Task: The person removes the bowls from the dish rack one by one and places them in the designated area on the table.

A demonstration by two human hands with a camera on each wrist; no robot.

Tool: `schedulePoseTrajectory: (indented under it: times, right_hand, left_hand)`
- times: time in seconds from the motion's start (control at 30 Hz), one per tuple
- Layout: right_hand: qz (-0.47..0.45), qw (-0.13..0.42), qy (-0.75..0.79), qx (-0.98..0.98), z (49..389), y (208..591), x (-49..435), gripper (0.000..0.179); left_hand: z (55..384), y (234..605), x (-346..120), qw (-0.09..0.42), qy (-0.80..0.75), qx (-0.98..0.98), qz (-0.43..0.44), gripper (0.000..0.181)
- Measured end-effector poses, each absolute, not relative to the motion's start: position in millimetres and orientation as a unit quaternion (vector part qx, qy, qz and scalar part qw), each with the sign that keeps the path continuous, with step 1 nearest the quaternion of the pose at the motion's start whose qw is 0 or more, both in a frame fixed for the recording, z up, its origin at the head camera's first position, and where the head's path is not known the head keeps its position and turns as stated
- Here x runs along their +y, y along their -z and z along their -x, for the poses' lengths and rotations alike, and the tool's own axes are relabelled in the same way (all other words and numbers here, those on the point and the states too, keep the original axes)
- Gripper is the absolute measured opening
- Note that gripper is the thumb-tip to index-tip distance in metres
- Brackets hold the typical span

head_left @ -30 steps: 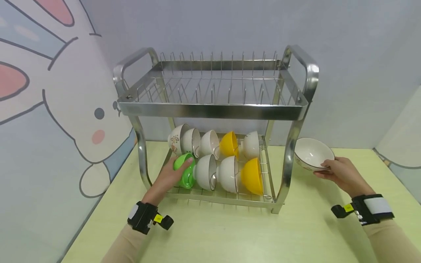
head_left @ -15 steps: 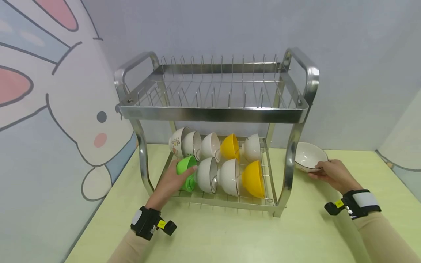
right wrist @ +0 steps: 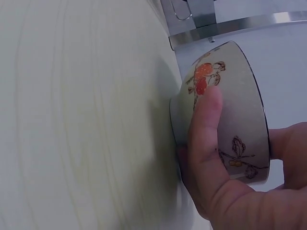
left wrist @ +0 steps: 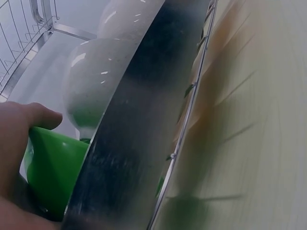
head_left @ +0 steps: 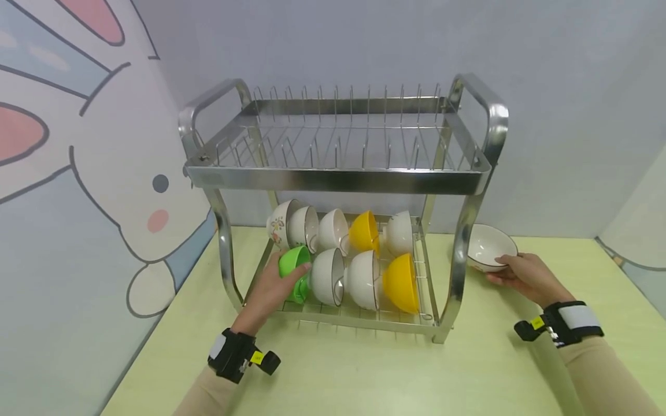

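My left hand [head_left: 270, 289] grips a small green bowl [head_left: 292, 263] at the front left of the rack's lower tier, thumb over its rim. In the left wrist view the green bowl [left wrist: 57, 167] sits behind the rack's metal rail [left wrist: 129, 110]. My right hand [head_left: 528, 278] pinches the near rim of a white bowl [head_left: 489, 247] right of the rack, thumb inside and fingers beneath. Red and brown flower prints mark that bowl's outside [right wrist: 235, 115] in the right wrist view, its base close to the table.
The steel two-tier dish rack [head_left: 338, 180] stands mid-table against the wall. Its lower tier bears two rows of tilted bowls, including a yellow bowl [head_left: 399, 283], a white bowl [head_left: 363, 280] and a flowered bowl [head_left: 280, 225]. Its upper tier has wire prongs. The pale green table [head_left: 354, 370] extends in front.
Over the last second the white bowl in my right hand has shifted slightly left, toward the rack. My left hand stays on the green bowl, its thumb a little lower. The head view has tilted slightly.
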State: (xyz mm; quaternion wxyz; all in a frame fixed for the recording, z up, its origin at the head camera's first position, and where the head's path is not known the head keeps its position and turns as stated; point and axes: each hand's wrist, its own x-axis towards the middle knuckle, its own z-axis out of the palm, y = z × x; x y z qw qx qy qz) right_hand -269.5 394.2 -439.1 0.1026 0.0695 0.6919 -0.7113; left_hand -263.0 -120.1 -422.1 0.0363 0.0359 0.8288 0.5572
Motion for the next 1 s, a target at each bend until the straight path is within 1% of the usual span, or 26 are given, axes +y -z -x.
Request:
schedulePoseTrajectory:
  times: [0.13,0.3,0.4,0.6,0.7,0.83,1.0]
  right_hand:
    - [-0.068,0.113,0.721,0.68,269.5,438.8,395.8,0.064]
    - [-0.067,0.118,0.729,0.671,269.3,439.5,397.4,0.059]
    - [-0.066,0.119,0.734,0.666,268.6,439.7,398.3,0.057]
    - [-0.063,0.124,0.749,0.648,264.8,438.7,401.1,0.063]
    - [-0.064,0.132,0.749,0.646,259.9,435.9,404.0,0.06]
    - [-0.068,0.128,0.685,0.714,250.0,428.3,407.4,0.057]
    - [-0.057,0.103,0.567,0.815,234.3,414.3,407.1,0.07]
  left_hand:
    - [264.2,422.6,-120.4,0.034,-0.557,0.829,-0.039,0.077]
    - [263.4,422.5,-119.3,0.025,-0.549,0.835,-0.04,0.076]
    - [262.5,422.4,-118.3,0.011,-0.531,0.846,-0.044,0.077]
    - [260.1,421.2,-116.7,-0.021,-0.497,0.866,-0.049,0.077]
    - [259.2,420.3,-117.0,-0.044,-0.477,0.876,-0.054,0.078]
    - [258.5,419.3,-119.5,-0.07,-0.456,0.885,-0.059,0.079]
    - [257.2,414.9,-122.9,-0.084,-0.449,0.888,-0.06,0.077]
